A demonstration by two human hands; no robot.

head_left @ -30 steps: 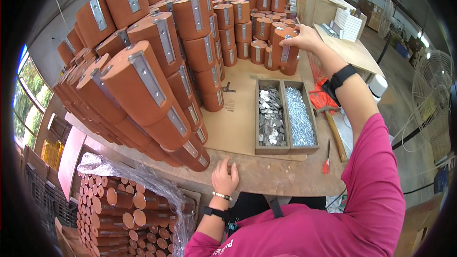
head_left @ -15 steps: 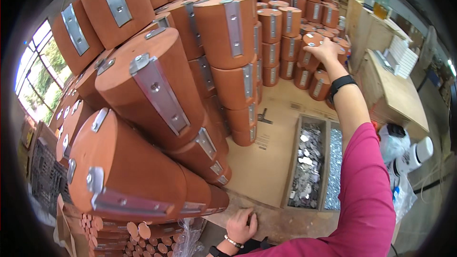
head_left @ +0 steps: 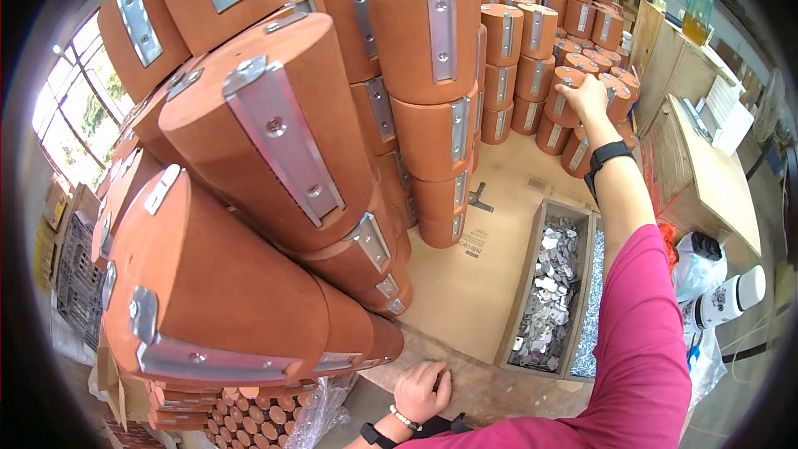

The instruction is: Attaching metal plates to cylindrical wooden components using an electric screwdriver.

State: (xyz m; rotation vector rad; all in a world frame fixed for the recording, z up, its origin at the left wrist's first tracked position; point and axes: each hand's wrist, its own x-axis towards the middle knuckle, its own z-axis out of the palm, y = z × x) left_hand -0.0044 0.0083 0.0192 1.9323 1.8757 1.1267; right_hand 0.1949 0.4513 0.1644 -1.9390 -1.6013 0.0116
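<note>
Orange cylinder (head_left: 572,83) under spread right hand (head_left: 588,96); left hand (head_left: 421,391) seemingly curled on table edge (head_left: 490,382).

Place: a workshop.
Stock: orange cylinders (head_left: 274,133) with metal straps, stacked high on the bench (head_left: 490,258).
Parts: tray (head_left: 549,283) of metal pieces right of the stacks.

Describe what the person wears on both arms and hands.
Both hands are bare, no gloves. The right arm has a pink sleeve and a black wristband. The left hand has a pale beaded bracelet at the wrist, with a black band below it.
</note>
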